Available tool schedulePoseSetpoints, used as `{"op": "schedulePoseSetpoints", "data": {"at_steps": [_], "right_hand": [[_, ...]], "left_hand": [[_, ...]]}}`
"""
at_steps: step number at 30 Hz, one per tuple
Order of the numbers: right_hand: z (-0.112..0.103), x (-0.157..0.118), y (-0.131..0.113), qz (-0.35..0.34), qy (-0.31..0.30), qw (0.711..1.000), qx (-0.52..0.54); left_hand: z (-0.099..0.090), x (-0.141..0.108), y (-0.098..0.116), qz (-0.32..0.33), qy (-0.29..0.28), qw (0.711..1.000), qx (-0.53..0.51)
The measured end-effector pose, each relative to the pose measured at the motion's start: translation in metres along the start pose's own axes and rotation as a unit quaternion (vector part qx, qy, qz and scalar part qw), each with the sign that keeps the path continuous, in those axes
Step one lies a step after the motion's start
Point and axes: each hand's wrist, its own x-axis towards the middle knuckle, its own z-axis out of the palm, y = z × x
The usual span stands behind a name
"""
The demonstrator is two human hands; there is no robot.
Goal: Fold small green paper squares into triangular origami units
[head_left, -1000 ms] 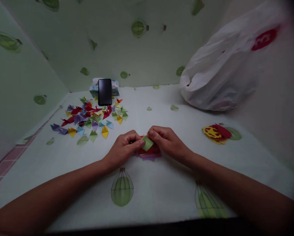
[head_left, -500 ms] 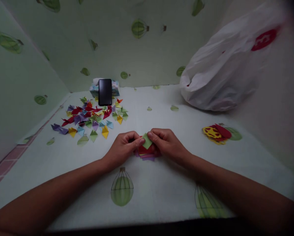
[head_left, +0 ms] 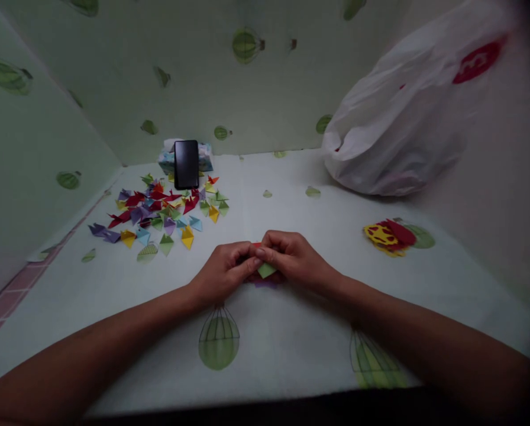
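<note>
Near the middle of the table, my left hand [head_left: 230, 264] and my right hand [head_left: 289, 255] meet, thumbs touching. Both are closed on a small folded green origami paper [head_left: 267, 270], whose lower corner points toward me. My fingers cover the rest of it. Directly beneath lies a stack of coloured paper squares; a purple edge [head_left: 265, 284] shows below my hands and a bit of red above them.
Folded paper cranes [head_left: 165, 216] in many colours are spread at the back left. Behind them a phone [head_left: 186, 165] leans on a tissue box [head_left: 206, 158]. A white plastic bag [head_left: 380, 148] stands at the back right, with yellow and red cut-outs [head_left: 387, 235] nearer me.
My hands have come together over the green paper, hiding its upper part and more of the stack. The whole view has shifted slightly.
</note>
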Motion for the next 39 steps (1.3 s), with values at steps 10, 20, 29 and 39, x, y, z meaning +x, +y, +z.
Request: {"op": "schedulePoseSetpoints", "data": {"at_steps": [10, 20, 29, 39], "right_hand": [[0.0024, 0.0003, 0.0008, 0.06, -0.022, 0.992, 0.11], [0.0007, -0.0004, 0.0017, -0.073, 0.041, 0.992, -0.093], [0.0039, -0.0016, 0.0003, -0.129, 0.083, 0.971, -0.182], [0.0017, -0.0023, -0.0001, -0.077, 0.057, 0.99, -0.099]], "left_hand": [[0.0014, -0.0033, -0.0035, -0.019, 0.099, 0.995, -0.005], [-0.0002, -0.0017, -0.004, 0.003, 0.112, 0.993, 0.021], [-0.0015, -0.0018, -0.0039, 0.032, 0.131, 0.988, 0.077], [-0.0027, -0.0008, -0.0025, 0.025, 0.113, 0.992, 0.056]]}}
